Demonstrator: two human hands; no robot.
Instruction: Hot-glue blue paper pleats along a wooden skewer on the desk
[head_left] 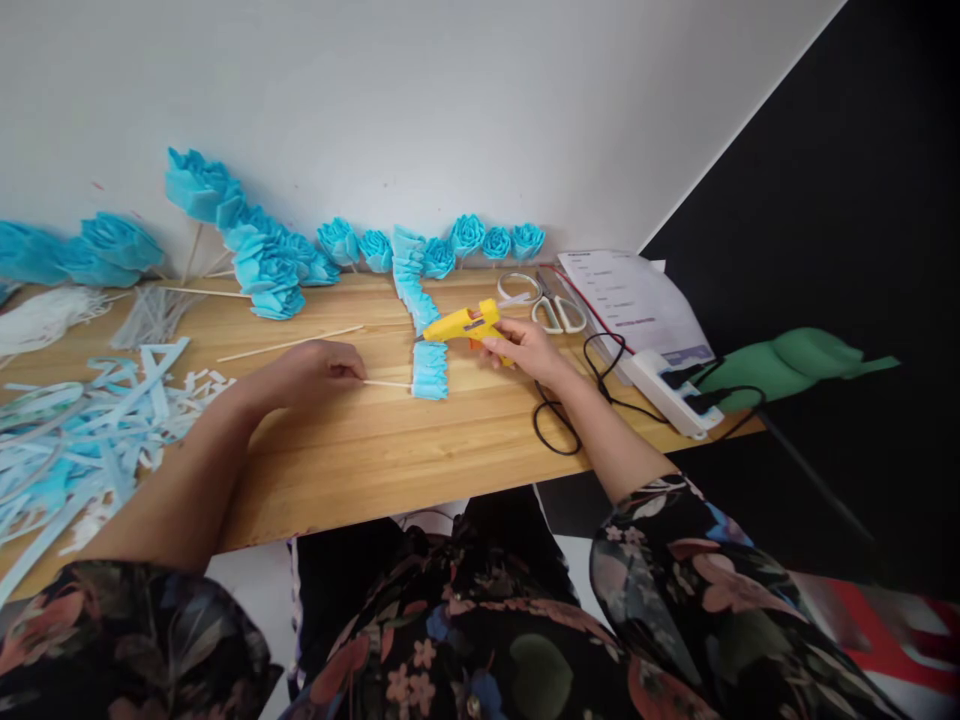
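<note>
1. Head view: the right hand (525,350) grips a yellow glue gun (463,325); a glue stick (513,300) pokes from its back end.
2. The left hand (334,362) pinches a stick (390,384), its far end at the blue frill (430,372) on the table (337,460).
3. The gun's nozzle points across the frill; contact cannot be told.
4. A plug (703,401) sits in the socket block (660,385).
5. The paper (626,300) beside the scissors (556,312) bears print too small to read.

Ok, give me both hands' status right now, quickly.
Left hand: closed, pinching the thin wooden stick by one end.
Right hand: closed around the yellow glue gun.
</note>
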